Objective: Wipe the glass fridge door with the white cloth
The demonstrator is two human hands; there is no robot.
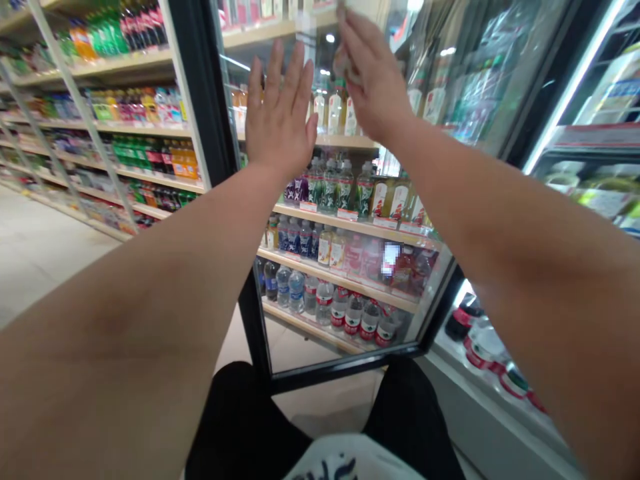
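My left hand (281, 117) lies flat against the glass door (340, 363), its fingers spread and nothing held. To its right, my right hand (373, 80) is raised to the upper part of the same pane, fingers close together. Under its palm and fingers shows a pale, crumpled bit of what looks like cloth (343, 63), mostly hidden and blurred. The black-framed door stands swung open in front of my knees. Through the glass appear shelves with rows of bottled drinks (345, 183).
On the right is the lit cooler with water bottles (483, 347) on its lower level. Long shelves of coloured drinks (145, 107) run along the left, beside a pale tiled floor (30, 247). My black-clad knees (240, 413) are close to the door's bottom frame.
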